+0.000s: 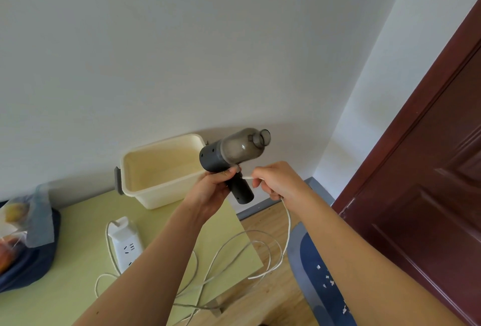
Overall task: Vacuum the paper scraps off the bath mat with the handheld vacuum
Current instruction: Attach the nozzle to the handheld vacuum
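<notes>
Nearest to us, 2 bare forearms reach forward from the bottom edge. Low on the right, the blue bath mat (322,297) lies on the wooden floor (276,297), close beside the dark red door (429,182). Small white paper scraps (328,277) are scattered across the mat, partly hidden behind the right forearm.

To the left we see the pale green counter (65,286). A white cable (282,252) loops loosely over its near corner and hangs past the edge above the floor. A white power strip (126,242) lies on the counter, its sockets facing up.

Further out, above the counter's right corner, the left hand (212,193) is clenched around the dark grey grip of the handheld vacuum (217,160), thumb up against the body. The vacuum is raised in the air, well apart from the mat, its smoky clear dust cup (242,147) pointing up and to the right. The right hand (279,182) pinches the cable near its end, fingers curled round it, and holds the tip just beside the vacuum's grip; we cannot tell whether it is plugged in.

Behind the hands a cream plastic tub (161,167) stands on the counter against the white wall (182,52). Far left, a clear bag (26,219) of fruit rests on a dark blue bundle (31,265).
</notes>
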### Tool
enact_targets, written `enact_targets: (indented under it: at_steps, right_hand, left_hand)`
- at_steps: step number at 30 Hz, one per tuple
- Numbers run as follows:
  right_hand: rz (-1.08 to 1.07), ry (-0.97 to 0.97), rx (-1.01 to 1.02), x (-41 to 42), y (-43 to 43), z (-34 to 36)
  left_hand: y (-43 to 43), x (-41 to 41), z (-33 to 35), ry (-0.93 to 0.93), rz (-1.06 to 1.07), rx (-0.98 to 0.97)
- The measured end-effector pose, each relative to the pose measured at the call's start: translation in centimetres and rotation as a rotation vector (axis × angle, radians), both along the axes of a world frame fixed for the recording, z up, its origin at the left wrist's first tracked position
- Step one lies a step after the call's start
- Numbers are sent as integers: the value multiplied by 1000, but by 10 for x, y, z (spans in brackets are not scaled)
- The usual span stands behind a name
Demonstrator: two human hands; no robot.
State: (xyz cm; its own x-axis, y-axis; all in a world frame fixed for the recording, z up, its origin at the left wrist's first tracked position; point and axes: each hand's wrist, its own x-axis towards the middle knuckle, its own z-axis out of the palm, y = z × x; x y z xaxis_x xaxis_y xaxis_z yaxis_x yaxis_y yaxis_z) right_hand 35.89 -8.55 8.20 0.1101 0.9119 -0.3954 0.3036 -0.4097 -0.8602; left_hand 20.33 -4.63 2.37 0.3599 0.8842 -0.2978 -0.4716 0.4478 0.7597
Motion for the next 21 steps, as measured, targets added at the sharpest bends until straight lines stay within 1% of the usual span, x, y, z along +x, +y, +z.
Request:
enact_targets:
  at_steps: [2,4,7,11,15,18,21]
  right_hand:
    - [-1,21,6,1,-1,1]
    - [-8,-29,23,0,-1,0]
    - [-14,-101,51,-3,-1,-1]
    - [-30,-80,43,-3,0,-1]
    - [-40,-117,44,-4,0,-2]
    - [-49,-121,38,-4,-1,-4]
    - [-37,-107,0,-3,-4,-6]
  left_hand:
    - [-1,1,-1,-50,-8,-16]
    - [-1,1,-2,-66,-17,-30]
    - [-1,3,-4,-40,-10,-34]
    - [0,5,-1,-28,14,-18]
    - [-2,8,3,42,9,11]
    - [-5,9,2,44,6,1]
    - [-6,9,2,106,0,-4]
